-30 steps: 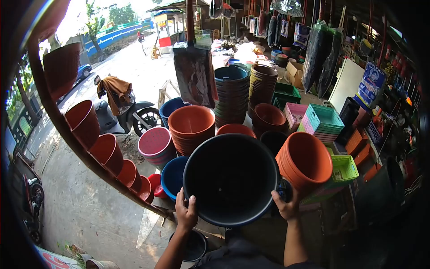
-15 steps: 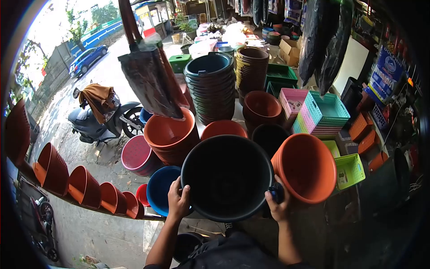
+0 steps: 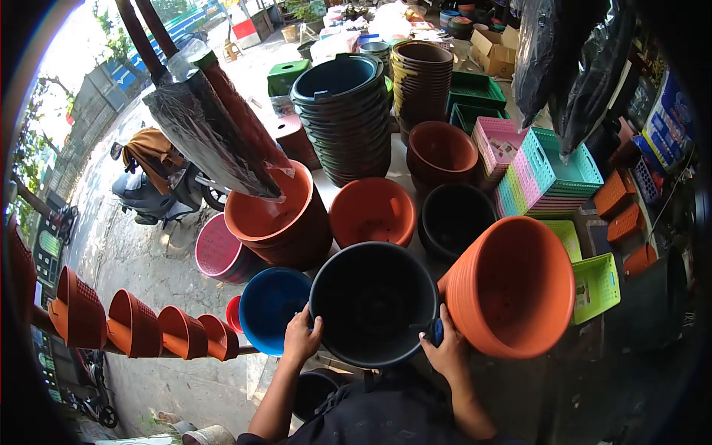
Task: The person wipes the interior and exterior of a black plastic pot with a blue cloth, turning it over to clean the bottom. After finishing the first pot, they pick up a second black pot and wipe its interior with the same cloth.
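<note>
A large black tub [image 3: 374, 304] is held low in front of the body, its open top facing me. My left hand [image 3: 302, 336] grips its left rim, thumb on the edge. My right hand [image 3: 447, 347] is closed at the right rim, with a small dark blue object [image 3: 436, 332] by its fingers that I cannot make out. Right of the tub leans an orange stack of pots [image 3: 519, 289]; to its left is a blue basin [image 3: 274, 310]. Behind it stand an orange-brown pot [image 3: 372, 213] and another black pot [image 3: 458, 221].
Tall bucket stacks [image 3: 341, 122] stand further back. Pastel baskets [image 3: 556, 167] and green baskets [image 3: 595, 288] are at the right. Wrapped goods [image 3: 215, 133] hang at upper left. Orange pots [image 3: 133, 322] line a rail at left, near a parked motorbike [image 3: 159, 185].
Both hands have brought the black tub lower and nearer the body. The camera view has shifted, showing more of the pots behind the tub.
</note>
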Tool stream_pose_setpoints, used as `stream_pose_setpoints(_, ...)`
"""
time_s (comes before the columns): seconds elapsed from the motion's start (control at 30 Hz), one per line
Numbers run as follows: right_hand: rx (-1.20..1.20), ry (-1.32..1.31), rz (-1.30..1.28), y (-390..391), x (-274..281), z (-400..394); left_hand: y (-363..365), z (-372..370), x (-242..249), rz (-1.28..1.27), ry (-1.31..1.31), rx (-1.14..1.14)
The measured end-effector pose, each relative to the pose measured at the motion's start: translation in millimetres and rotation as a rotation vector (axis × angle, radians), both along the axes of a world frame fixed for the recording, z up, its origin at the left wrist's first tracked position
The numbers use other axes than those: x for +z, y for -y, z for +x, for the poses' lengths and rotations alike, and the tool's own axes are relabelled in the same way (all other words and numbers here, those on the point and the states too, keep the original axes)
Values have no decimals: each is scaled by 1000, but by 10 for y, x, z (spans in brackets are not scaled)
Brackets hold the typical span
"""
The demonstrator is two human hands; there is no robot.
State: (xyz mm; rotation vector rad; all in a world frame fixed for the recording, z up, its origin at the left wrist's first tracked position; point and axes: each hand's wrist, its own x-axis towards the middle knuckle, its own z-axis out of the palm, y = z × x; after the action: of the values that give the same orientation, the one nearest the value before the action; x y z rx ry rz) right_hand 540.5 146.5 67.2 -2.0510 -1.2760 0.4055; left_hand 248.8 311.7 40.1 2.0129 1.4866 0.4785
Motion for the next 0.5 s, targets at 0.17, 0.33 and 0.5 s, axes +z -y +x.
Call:
stream_pose_setpoints(0.17, 26, 59, 2, -46, 34, -6, 35, 85, 91, -7, -38, 74)
stream_pose_setpoints(0.33, -31, -38, -314, -159, 257, -80, -24, 100, 169, -11, -90, -2)
stream_pose_setpoints(0.5, -15, 115, -438, -220, 268, -101, -43, 93, 129, 12, -81, -5)
